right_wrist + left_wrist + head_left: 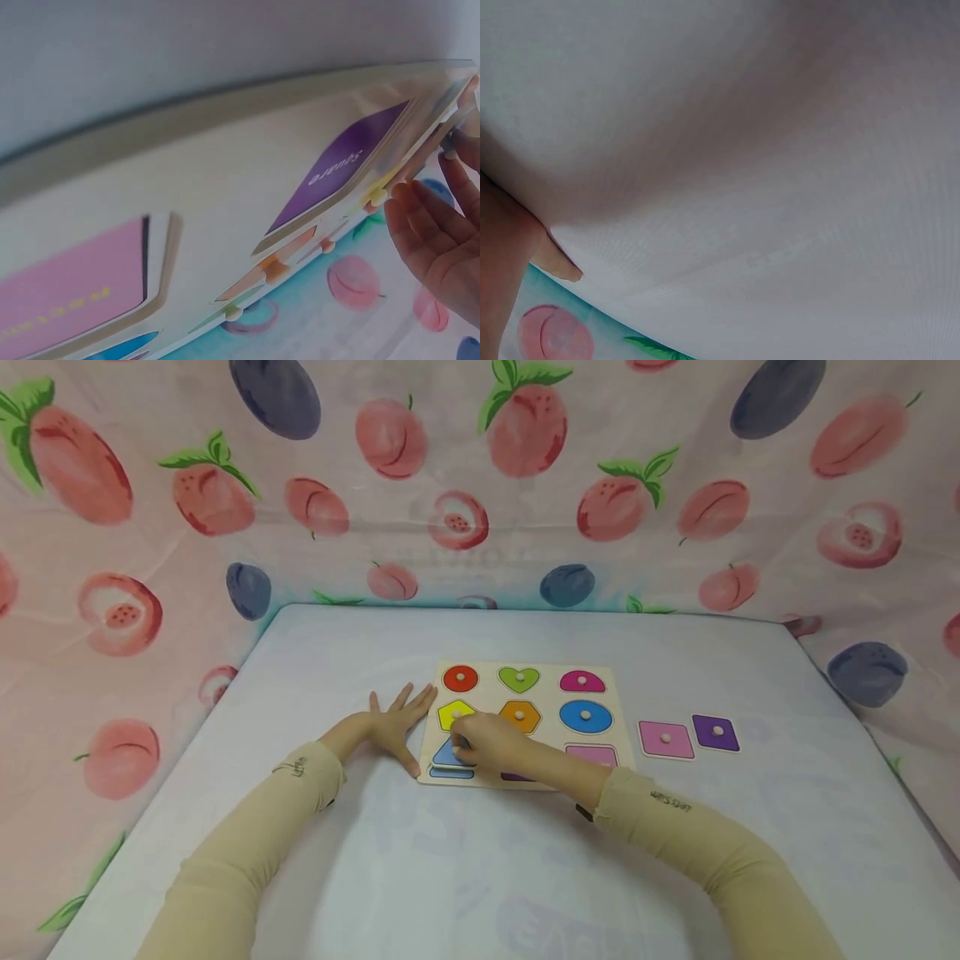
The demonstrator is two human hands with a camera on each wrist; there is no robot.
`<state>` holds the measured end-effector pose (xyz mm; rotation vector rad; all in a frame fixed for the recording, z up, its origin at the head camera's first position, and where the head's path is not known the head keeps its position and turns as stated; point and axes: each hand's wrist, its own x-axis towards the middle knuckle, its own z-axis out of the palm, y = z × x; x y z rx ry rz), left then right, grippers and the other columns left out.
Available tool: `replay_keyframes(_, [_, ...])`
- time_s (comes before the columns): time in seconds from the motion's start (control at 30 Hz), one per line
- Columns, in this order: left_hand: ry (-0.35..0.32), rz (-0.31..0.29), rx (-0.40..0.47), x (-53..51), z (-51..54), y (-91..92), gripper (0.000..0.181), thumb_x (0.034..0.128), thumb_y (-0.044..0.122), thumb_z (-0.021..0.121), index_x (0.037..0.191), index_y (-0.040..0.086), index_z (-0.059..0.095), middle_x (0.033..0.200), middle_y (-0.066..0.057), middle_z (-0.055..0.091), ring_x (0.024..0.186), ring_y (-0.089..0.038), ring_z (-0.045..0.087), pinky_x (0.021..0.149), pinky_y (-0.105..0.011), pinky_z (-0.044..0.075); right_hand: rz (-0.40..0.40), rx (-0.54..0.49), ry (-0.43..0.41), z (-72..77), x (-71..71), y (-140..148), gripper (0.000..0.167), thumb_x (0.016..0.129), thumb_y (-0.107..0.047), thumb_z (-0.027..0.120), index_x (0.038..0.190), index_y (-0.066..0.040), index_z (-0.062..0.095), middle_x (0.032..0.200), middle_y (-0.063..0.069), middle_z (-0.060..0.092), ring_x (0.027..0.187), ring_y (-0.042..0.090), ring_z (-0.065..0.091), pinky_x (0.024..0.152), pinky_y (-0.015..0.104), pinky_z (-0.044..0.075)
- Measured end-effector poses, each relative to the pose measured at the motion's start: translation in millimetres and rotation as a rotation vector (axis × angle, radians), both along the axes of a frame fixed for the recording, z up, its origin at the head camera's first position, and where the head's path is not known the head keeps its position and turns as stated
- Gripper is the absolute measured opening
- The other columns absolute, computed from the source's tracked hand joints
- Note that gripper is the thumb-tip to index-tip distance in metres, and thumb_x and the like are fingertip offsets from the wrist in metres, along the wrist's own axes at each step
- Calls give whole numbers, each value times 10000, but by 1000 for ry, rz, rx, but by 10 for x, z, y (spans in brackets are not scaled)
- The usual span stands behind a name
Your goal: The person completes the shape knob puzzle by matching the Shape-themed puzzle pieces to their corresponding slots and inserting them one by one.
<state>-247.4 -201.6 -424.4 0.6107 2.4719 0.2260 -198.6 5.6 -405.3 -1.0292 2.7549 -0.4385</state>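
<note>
A wooden knob puzzle board [549, 685] lies flat on the white-covered table. My right hand [491, 743] pinches a blue triangle piece [447, 755] over the lower left corner of the board. Below that piece a strip of its blue recess shows, so the piece sits out of line with it. In the right wrist view the fingers [427, 225] hold the piece close to the board; its knob is mostly hidden. My left hand [393, 727] rests with fingers spread against the board's left edge. The left wrist view shows only part of that hand [514, 255].
A pink rectangle piece [666, 739] and a purple square piece [716, 732] lie right of the board. Their recesses, pink [591, 755] and purple [337, 165], are bare. Circle, heart, half-circle, pentagon, hexagon and oval pieces sit in the board. Fruit-print cloth [450, 552] stands behind.
</note>
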Motion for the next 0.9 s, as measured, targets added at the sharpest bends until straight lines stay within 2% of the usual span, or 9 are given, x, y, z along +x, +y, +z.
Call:
replay_keyframes(0.47, [-4, -13, 3, -9, 2, -11, 1365, 616, 526, 821, 1501, 140, -144, 1574, -67, -216, 1421, -351, -252, 974, -753, -177, 27, -13, 0, -82, -10, -64, 62, 847, -148, 697, 873, -93, 710, 749, -25, 646, 632, 79, 482, 560, 153, 375])
replay_keyframes(0.7, [1, -4, 1, -2, 24, 0, 1360, 616, 519, 823, 1504, 148, -139, 1577, -59, -211, 1421, -351, -252, 974, -757, -170, 38, 5, 10, -61, -2, -87, 66, 847, -164, 701, 865, -102, 712, 774, -24, 664, 645, 79, 483, 580, 166, 381])
replay_keyframes(0.9, [5, -10, 6, -9, -7, -11, 1367, 610, 534, 821, 1503, 146, -139, 1576, -62, -213, 1419, -356, -254, 967, -762, -170, 49, 49, 14, -30, 12, -98, 67, 848, -172, 700, 865, -107, 708, 766, -32, 668, 654, 83, 494, 595, 178, 397])
